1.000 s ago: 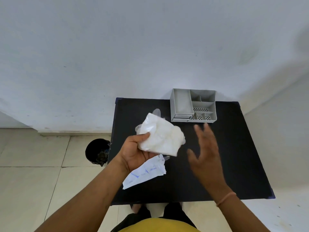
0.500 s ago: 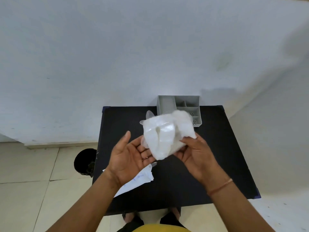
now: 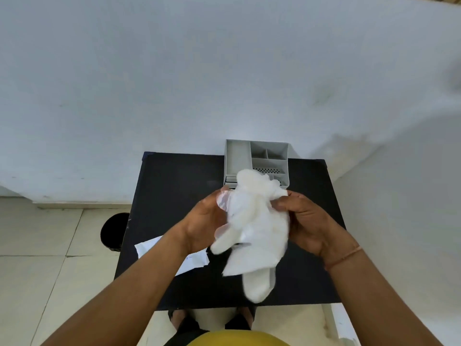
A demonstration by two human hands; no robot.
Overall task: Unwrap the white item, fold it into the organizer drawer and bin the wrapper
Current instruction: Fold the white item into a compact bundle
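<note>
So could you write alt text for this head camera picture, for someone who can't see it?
Two hands, left and right, hold a crumpled white item above a black table. A grey organizer stands at the table's far edge, a white paper wrapper lies at its near left, and a black bin sits on the floor to the left.

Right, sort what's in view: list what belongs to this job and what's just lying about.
Belongs to the job:
white item, held in left hand and right hand
organizer
wrapper on the table
bin on the floor

Just lying about:
nothing visible
</note>
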